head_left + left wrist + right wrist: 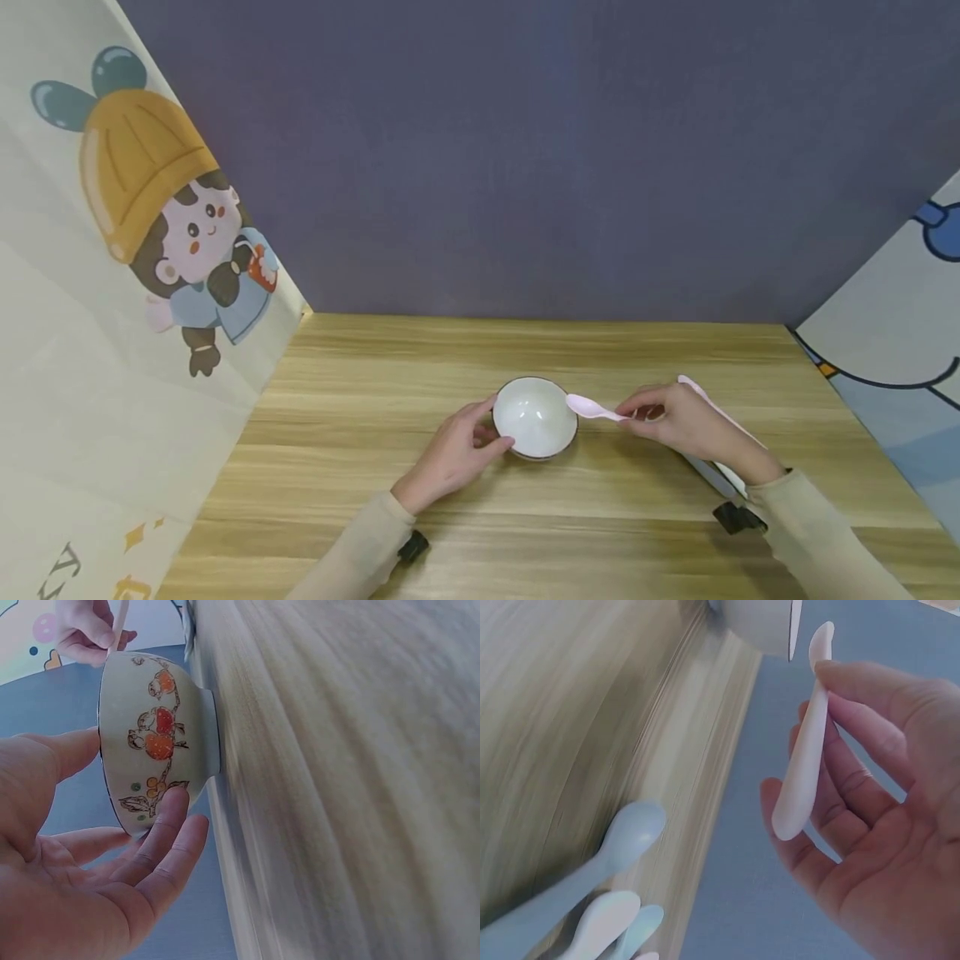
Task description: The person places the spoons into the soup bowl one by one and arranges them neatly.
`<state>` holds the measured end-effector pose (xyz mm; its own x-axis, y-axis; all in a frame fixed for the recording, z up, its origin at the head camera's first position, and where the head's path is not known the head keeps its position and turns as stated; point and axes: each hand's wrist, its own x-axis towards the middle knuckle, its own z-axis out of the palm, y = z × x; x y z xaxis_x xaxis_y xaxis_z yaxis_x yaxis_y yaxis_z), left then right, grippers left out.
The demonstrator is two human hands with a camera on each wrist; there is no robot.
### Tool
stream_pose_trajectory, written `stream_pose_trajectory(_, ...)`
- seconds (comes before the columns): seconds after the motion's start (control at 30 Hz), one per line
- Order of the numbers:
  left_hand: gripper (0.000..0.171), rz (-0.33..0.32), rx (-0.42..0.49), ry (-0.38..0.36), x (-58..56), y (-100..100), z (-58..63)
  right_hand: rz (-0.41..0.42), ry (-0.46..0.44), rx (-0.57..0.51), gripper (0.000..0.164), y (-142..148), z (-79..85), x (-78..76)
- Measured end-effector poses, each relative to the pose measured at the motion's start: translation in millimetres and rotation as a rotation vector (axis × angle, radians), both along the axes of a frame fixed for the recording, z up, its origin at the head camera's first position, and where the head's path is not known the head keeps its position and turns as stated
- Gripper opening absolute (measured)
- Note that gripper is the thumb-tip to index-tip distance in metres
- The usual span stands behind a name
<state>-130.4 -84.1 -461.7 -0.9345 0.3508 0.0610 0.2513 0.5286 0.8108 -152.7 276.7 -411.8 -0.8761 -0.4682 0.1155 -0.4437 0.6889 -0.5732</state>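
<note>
A white bowl (534, 417) with a dark rim stands upright on the wooden table, its inside bare. Red and orange birds on a branch decorate its outer wall in the left wrist view. My left hand (450, 454) holds the bowl from its left side, thumb at the rim and fingers against the wall. To the right, my right hand (678, 421) pinches a pale pink spoon (588, 407) between thumb and fingers. The spoon's head points left, right beside the bowl's rim. Its thicker handle end (795, 814) lies over my palm in the right wrist view.
Several other spoons lie on the table (375, 375) near my right wrist, among them a grey-blue spoon (630, 836), a whitish spoon (607, 919) and a light blue spoon (641, 926). A dark blue-grey wall (525, 167) rises behind the table, with printed panels on both sides.
</note>
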Motion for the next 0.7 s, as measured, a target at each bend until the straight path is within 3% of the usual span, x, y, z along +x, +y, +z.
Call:
stream_pose_trajectory(0.3, 0.071, -0.001, 0.015, -0.006, 0.4, -0.2, 0.9, 0.024, -0.07, -0.037, 0.009, -9.0, -1.8, -2.6)
stream_pose_trajectory(0.7, 0.072, -0.001, 0.003, 0.0, 1.4, -0.8, -0.4, 0.054, -0.035, -0.028, 0.008, -19.4, -4.5, -4.4)
